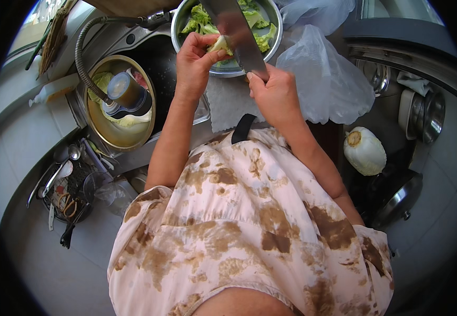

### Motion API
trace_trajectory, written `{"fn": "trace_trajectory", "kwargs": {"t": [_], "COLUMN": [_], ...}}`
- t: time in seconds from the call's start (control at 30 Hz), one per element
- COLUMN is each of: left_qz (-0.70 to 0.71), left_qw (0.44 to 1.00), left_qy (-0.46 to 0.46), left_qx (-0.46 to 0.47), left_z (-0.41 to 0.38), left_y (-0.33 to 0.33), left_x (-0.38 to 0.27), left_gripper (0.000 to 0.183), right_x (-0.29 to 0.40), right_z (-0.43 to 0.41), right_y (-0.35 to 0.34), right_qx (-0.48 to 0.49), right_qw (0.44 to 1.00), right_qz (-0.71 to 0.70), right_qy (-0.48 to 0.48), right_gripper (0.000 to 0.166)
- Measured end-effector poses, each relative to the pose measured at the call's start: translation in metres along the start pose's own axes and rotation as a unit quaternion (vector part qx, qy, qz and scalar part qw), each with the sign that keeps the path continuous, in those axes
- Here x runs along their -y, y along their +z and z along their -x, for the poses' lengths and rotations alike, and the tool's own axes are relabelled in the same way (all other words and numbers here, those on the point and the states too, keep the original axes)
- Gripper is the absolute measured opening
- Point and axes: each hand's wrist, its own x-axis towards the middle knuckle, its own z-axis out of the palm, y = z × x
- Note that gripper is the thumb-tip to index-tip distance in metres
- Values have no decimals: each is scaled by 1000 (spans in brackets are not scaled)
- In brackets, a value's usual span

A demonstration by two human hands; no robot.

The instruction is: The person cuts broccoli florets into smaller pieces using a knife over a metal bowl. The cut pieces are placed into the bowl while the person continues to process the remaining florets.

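Note:
My left hand point(197, 59) pinches a piece of broccoli point(218, 46) between thumb and fingers. In my right hand point(276, 91) is the handle of a wide-bladed kitchen cleaver point(241, 33), its blade pointing up and away from me. The flat blade lies right beside the broccoli piece; whether its edge touches the stem I cannot tell. Both hands are at the near rim of a round metal bowl point(277, 43). Inside the bowl lie several green broccoli florets point(199, 19), partly hidden by the blade and my fingers.
Left, a metal basin point(120, 141) with leaves stands in the sink point(165, 79) under a hose faucet point(80, 51). Plastic bags point(323, 79) lie right of the bowl. A whitish cabbage point(365, 152) and a lidded pan point(398, 199) sit farther right. Utensils point(64, 173) fill a rack at left.

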Motion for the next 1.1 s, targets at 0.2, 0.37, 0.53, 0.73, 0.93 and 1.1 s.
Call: {"fn": "trace_trajectory", "kwargs": {"t": [0.2,0.37,0.53,0.73,0.93,1.1], "left_qz": [-49,-97,-9,85,166,169], "left_qw": [999,994,999,994,983,981], "left_qy": [7,48,34,-13,-38,-92], "left_qx": [3,5,32,67,71,13], "left_z": [9,9,9,6,0,-4], "left_y": [11,6,-4,-15,-36,-48], "left_x": [7,6,6,5,4,24], "left_gripper": [27,25,23,20,20,20], "right_x": [9,13,15,3,-7,-5], "right_z": [-18,-17,-17,-24,-35,-26], "right_y": [-3,-1,-6,-10,-26,-19], "right_qx": [-18,-4,13,30,-1,27], "right_qw": [1000,998,987,981,979,986], "right_qz": [-23,-54,-111,-126,-150,-114], "right_qy": [-1,32,118,146,135,115], "right_gripper": [15,16,16,17,17,13]}}
